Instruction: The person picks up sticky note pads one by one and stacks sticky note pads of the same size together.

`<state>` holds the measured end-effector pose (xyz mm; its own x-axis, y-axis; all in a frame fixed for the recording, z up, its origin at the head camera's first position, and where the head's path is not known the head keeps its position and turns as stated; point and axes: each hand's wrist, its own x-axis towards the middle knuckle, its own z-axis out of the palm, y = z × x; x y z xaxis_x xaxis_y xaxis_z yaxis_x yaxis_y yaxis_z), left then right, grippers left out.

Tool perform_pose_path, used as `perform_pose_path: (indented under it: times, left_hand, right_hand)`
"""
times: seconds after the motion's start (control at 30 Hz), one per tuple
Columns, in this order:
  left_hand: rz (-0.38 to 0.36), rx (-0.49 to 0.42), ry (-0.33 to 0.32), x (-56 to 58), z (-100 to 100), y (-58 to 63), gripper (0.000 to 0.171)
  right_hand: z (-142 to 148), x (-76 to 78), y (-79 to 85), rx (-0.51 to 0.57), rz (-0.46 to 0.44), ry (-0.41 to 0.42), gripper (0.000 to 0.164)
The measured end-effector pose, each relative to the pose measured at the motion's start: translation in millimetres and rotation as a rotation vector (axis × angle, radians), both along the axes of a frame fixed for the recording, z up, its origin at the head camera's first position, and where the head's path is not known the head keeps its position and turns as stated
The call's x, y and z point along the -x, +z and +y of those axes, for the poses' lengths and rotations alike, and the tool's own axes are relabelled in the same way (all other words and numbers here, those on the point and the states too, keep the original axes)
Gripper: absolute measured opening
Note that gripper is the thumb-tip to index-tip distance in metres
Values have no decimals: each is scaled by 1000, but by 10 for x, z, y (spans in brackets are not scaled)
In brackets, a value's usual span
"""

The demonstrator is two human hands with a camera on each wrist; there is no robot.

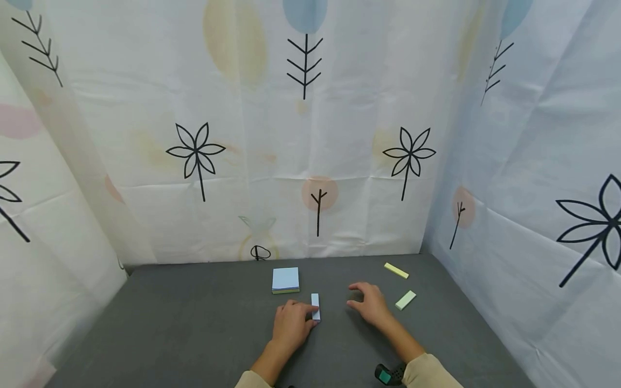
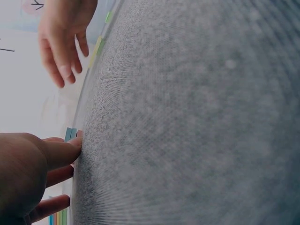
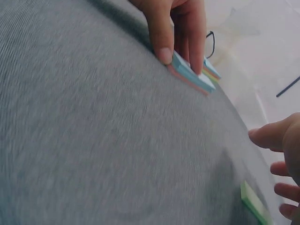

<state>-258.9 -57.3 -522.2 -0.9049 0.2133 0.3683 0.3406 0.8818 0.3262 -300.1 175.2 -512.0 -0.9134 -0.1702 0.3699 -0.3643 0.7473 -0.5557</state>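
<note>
My left hand [image 1: 291, 325] pinches a narrow light-blue sticky note pad [image 1: 316, 302] that lies on the grey table. In the right wrist view, the thumb is at the near end of this blue pad [image 3: 190, 72] and a finger is on its top. A thin pink layer [image 3: 187, 83] shows beneath the blue one. To the right, my right hand [image 1: 372, 305] hovers over the table with fingers spread, holding nothing. Nearest to it is a narrow pale-green sticky note pad [image 1: 405, 300]; a narrow yellow one [image 1: 397, 270] lies farther back.
A square stack of sticky notes [image 1: 285, 279], blue on top with a yellow-green edge below, sits behind the left hand. The grey table [image 1: 194, 323] ends at a white patterned curtain [image 1: 262, 205] at the back and sides. A dark device [image 1: 390, 374] is by the right sleeve.
</note>
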Motion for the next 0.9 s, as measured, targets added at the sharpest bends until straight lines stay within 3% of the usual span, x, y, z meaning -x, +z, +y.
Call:
perform_pose_path:
  times: [0.2,0.4,0.6,0.9]
  left_hand:
    - [3,0,-6,1,-2,13,28]
    - [4,7,-12,-7,6,3,28]
    - [-5,11,2,-7,12,-8,28]
    - [-9,2,4,-9,11,9,28]
  right_hand:
    - [107,-115,16,-138,59,-101,46]
    - [207,-251,31,-203,-19,-189,57]
    - [294,-314,12,-237,-64,-182,63]
    - [341,-308,-60,-187,25,-121,60]
